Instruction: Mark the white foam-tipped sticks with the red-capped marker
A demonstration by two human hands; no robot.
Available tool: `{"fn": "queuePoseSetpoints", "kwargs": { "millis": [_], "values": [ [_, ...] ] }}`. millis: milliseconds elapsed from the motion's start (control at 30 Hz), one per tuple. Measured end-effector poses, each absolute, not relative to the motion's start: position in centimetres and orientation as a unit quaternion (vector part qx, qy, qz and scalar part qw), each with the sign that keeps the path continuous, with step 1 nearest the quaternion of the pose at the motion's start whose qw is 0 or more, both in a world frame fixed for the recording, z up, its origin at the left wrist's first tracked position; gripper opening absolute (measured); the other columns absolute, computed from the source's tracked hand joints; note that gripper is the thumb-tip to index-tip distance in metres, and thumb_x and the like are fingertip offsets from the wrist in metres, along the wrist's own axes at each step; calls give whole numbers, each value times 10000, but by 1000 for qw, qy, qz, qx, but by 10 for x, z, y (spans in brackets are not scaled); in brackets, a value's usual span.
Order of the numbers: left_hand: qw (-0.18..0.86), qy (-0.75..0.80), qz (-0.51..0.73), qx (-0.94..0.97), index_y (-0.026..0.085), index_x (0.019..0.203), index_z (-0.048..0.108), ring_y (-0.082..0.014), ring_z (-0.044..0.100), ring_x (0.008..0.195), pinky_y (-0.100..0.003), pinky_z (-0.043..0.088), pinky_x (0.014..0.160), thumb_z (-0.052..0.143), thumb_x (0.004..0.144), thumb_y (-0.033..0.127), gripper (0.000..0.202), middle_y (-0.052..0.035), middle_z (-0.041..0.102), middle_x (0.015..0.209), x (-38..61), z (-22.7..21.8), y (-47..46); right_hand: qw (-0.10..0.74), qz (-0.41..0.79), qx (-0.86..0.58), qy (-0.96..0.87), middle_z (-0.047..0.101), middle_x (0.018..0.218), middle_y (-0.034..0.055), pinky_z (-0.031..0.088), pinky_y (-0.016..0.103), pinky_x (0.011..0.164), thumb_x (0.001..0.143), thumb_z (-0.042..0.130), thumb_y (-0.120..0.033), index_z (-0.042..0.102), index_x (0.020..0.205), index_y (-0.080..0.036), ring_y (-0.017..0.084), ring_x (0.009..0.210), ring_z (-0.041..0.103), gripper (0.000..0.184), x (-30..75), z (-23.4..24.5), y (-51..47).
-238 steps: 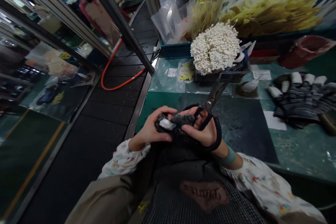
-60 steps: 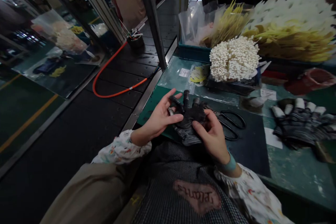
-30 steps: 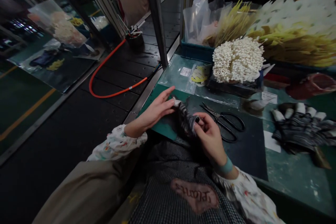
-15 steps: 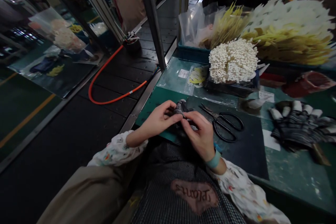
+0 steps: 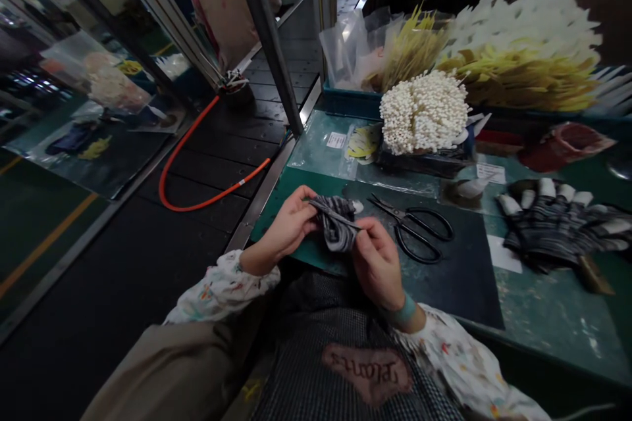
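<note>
Between my hands hangs a grey-and-black striped knit glove (image 5: 340, 227), partly folded, with a white tip at its far right. My left hand (image 5: 291, 222) pinches one end of its edge between thumb and fingers. At the other end, my right hand (image 5: 378, 253) grips the same edge, so it is drawn into a straight line. Black-handled scissors (image 5: 419, 230) lie on the dark mat just right of my right hand, blades pointing up and left. More striped gloves with white fingertips (image 5: 550, 223) lie on the table at the right.
White-tipped stems (image 5: 424, 112) are bundled on a dark tray. Behind them, a blue bin (image 5: 345, 102) holds yellow and white pieces. A red container (image 5: 563, 148) stands at right. An orange hose (image 5: 185, 145) curls beside a metal post (image 5: 269, 39). A person (image 5: 224, 6) sits farther back.
My hands have moved apart, and the bunched glove is now spread out between them with its edge stretched. The view has shifted slightly.
</note>
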State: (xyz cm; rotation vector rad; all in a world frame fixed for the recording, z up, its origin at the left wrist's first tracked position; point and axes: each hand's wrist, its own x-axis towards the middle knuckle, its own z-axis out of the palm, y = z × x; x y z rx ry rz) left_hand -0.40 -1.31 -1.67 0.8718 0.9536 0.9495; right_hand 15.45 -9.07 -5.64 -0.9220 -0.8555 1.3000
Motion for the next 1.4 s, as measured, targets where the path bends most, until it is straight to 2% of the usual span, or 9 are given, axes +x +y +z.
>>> {"fn": "queuePoseSetpoints", "kwargs": {
  "millis": [133,267,400,600,867,967,1100,1267,1400],
  "values": [
    [746,420,427,293,166,854,589,-92,627,640,-181,514,609,734,832,201,151,20,661,749,-2,-21,-12,547,575,-424,-437,492,718,-38,369,242,581,964,600,-593,635,952,-230,112,632,427,365,157,-57,-91],
    [794,401,338,308,126,849,694,-141,676,727,-223,523,680,732,855,237,117,-33,712,761,-1,-31,-13,585,543,-451,-400,470,727,-44,354,242,585,894,681,-616,590,903,-230,114,642,402,397,168,-54,-76],
    [857,349,268,269,113,951,738,-247,726,932,-355,563,867,777,839,411,321,-120,774,934,0,-32,-15,633,564,-441,-296,458,755,-44,392,244,651,821,764,-596,549,832,-228,116,689,416,426,177,-52,-58],
    [868,279,338,232,119,1099,721,-356,613,1296,-499,463,1119,761,827,545,507,-163,752,1178,2,-21,-22,601,607,-407,-324,478,737,-47,387,238,616,811,777,-593,566,845,-229,112,665,423,423,173,-43,-60],
    [833,281,401,258,158,1006,757,-316,683,1177,-458,468,1124,887,715,428,418,-92,787,994,-1,-19,-35,504,633,-380,-448,552,738,-41,410,239,588,800,813,-488,555,909,-231,103,630,471,380,179,-31,-69],
    [844,287,389,233,146,1001,751,-329,674,1190,-498,448,1140,867,742,402,382,-104,787,994,1,-16,-35,514,618,-384,-454,535,717,-49,397,236,573,840,780,-458,546,908,-236,102,614,470,329,181,-31,-70],
    [853,285,368,234,120,964,748,-357,649,1223,-510,456,1120,862,730,552,505,-142,775,1038,6,-15,-34,578,543,-403,-456,593,839,-23,461,283,676,871,757,-404,567,1049,-275,147,751,566,291,181,-28,-74],
    [808,317,410,280,127,1014,765,-271,704,1078,-362,523,1014,953,638,465,539,-95,778,1013,8,-17,-35,545,497,-419,-529,627,898,10,455,340,812,895,723,-421,671,916,-252,183,846,559,178,178,-23,-76],
    [808,333,395,283,125,991,759,-283,704,1082,-369,545,980,940,661,485,521,-89,776,947,8,-16,-34,543,507,-435,-509,584,849,6,418,327,798,868,752,-383,675,801,-230,175,824,525,184,174,-27,-74]
  ]
}}
